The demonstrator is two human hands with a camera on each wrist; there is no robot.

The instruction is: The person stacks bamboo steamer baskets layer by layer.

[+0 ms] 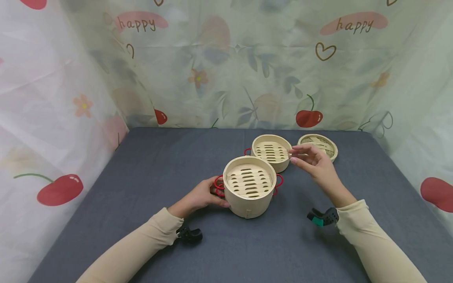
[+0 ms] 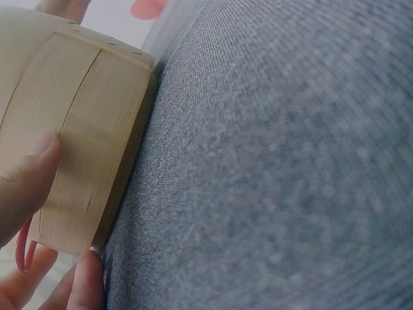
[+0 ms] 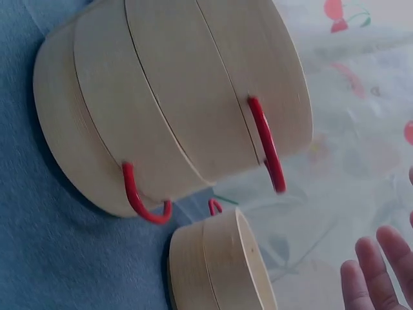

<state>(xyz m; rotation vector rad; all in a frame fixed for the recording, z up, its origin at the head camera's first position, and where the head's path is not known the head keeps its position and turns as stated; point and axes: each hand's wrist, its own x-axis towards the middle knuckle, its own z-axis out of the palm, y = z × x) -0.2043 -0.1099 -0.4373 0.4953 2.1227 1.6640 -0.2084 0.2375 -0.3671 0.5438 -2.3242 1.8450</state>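
A stack of two bamboo steamer baskets with red handles stands on the table, its slatted floor seen from above. My left hand holds the stack's left side; in the left wrist view the thumb lies on the bamboo wall and other fingertips reach its lower edge. Behind the stack is another bamboo steamer basket, also red-handled. My right hand hovers by that basket's right rim, fingers extended. In the right wrist view, a gap shows between these fingers and the rear basket.
A round woven bamboo lid lies at the back right, partly covered by the right hand in the head view. Dark grey cloth covers the table. Printed curtains enclose its back and sides.
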